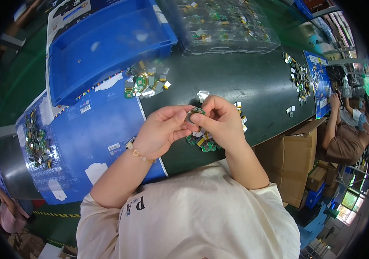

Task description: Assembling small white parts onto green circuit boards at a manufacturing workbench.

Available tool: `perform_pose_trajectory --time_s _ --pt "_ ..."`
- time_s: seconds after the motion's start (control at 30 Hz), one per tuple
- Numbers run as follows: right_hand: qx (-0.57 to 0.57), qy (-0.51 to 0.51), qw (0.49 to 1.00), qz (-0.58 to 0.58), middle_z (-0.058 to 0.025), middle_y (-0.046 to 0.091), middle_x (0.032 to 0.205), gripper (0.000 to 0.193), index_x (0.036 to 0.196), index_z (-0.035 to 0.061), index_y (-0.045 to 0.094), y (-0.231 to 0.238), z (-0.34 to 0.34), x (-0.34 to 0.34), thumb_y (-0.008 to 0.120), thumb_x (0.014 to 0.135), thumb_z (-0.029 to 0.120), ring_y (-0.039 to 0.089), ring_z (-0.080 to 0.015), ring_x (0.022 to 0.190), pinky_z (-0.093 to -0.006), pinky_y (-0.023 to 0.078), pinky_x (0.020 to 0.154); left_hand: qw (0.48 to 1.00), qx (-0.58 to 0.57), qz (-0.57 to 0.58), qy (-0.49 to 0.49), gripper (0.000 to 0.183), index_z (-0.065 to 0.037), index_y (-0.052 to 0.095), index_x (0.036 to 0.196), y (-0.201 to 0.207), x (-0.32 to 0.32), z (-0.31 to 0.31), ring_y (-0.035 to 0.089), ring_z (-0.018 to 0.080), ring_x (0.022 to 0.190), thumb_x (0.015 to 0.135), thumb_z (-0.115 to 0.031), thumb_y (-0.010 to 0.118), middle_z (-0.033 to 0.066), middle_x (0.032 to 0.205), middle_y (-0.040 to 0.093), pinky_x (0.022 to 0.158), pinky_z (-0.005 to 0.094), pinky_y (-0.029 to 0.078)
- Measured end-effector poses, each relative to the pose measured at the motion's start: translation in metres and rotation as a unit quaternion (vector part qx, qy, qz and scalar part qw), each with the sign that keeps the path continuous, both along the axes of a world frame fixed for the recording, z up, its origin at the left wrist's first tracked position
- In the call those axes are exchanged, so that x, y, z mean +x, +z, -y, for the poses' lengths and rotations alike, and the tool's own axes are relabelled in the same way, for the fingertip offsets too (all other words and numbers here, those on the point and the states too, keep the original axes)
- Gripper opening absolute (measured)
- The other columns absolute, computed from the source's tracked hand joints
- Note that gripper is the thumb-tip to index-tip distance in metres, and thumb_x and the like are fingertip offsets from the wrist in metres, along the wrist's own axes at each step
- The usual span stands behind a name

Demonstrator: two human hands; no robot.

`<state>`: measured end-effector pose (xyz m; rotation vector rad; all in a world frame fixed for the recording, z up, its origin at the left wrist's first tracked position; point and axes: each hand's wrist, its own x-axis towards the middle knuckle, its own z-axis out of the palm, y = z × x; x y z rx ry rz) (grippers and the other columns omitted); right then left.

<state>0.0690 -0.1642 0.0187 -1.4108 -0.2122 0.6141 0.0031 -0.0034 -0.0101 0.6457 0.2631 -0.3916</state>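
A small green circuit board (195, 113) is pinched between my two hands above the work surface. My left hand (163, 128) grips it from the left with thumb and fingers. My right hand (222, 123) closes on its other side, thumb pressed against the board. Under my hands lies a pile of green circuit boards (208, 144) with silver and yellow parts, partly hidden by my right hand. A small clear or silvery piece (202, 95) rests just beyond my fingertips.
A blue plastic bin (106, 56) stands far left, beside a heap of boards (147, 82). Clear stacked trays (227, 26) with boards are at the back. More boards (298, 77) lie right, near a cardboard box (294, 159). A person (346, 134) works at the far right.
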Motion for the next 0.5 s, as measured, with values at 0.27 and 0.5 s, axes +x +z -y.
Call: perform_pose_trajectory --time_s 0.27,0.5 --pt "-0.028 -0.011 0.999 0.028 0.0048 0.050 0.068 0.023 0.070 0.0075 0.048 0.0017 -0.0010 -0.0023 0.070 0.076 0.003 0.045 0.0000 0.058 -0.0163 0.035 0.050 1.000 0.007 0.009 0.024 0.028 -0.003 0.056 0.113 -0.0011 -0.0007 0.0019 0.063 0.0153 0.086 0.092 -0.021 0.051 0.0062 0.096 0.063 0.076 0.0249 0.051" --pt "-0.011 -0.002 0.999 0.041 0.0013 0.054 0.071 0.024 0.070 0.0041 0.048 0.0023 -0.0025 0.0011 0.073 0.074 0.005 0.054 -0.0027 0.063 -0.0167 0.043 0.053 1.000 0.009 0.008 0.021 0.026 -0.004 0.054 0.114 -0.0032 -0.0005 -0.0004 0.063 0.0184 0.085 0.094 -0.019 0.047 0.0097 0.098 0.063 0.076 0.0267 0.053"
